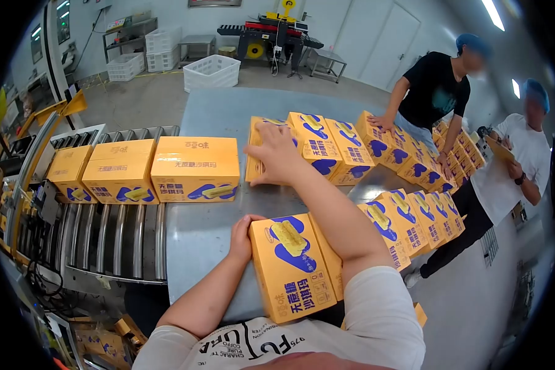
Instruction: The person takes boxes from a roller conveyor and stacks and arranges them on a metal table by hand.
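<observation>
In the head view, my right hand [271,151] reaches across a yellow carton [262,126] on the metal table, its spread fingers gripping the carton's left side. That carton touches a row of upright cartons [314,132] to its right. My left hand [241,239] is pressed to the left edge of a nearer carton [290,271], which stands tilted in front of my torso with its printed face towards me. Some of the left fingers are hidden behind it. Another carton [328,253] stands right beside it, partly covered by my right forearm.
Several cartons [194,160] sit in line on the roller conveyor [120,240] and table edge at left. More cartons [407,216] stand at right. A co-worker [441,86] handles boxes across the metal table [222,105]; another person [515,148] holds a clipboard.
</observation>
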### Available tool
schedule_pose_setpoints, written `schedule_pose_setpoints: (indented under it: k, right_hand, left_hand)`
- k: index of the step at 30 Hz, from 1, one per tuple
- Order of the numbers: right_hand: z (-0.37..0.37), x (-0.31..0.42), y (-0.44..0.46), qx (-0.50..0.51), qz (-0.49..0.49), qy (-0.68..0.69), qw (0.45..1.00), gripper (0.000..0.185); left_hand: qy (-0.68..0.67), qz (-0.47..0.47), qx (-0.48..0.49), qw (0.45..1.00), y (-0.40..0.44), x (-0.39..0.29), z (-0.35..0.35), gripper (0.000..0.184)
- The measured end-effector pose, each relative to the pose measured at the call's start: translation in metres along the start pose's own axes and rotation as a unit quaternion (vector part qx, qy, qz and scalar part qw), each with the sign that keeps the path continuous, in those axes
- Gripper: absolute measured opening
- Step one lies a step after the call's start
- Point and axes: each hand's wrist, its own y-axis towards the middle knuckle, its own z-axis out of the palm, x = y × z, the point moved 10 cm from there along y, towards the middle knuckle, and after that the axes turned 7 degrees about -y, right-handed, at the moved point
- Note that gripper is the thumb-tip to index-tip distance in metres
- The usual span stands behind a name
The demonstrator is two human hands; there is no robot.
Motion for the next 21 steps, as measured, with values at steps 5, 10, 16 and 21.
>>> schedule_pose_setpoints:
  k: [5, 10, 16, 21]
  right_hand:
    - [0.082, -0.01, -0.004, 0.206, 0.032, 0.006, 0.978, 0.059]
    - [0.089, -0.04, -0.004, 0.207, 0.099, 0.011, 0.973, 0.058]
    - [0.069, -0.012, 0.017, 0.235, 0.097, 0.071, 0.965, 0.149]
    - [0.083, 0.024, 0.048, 0.233, 0.037, 0.243, 0.941, 0.137]
  left_hand:
    - [0.026, 0.002, 0.004, 1.0, -0.002, 0.0, 0.002, 0.052]
    - [0.05, 0.013, 0.006, 0.999, 0.003, 0.007, -0.006, 0.055]
    - [0.057, 0.028, -0.005, 0.998, -0.002, -0.012, 0.01, 0.048]
    - [0.078, 0.045, 0.002, 0.996, -0.008, -0.017, 0.013, 0.046]
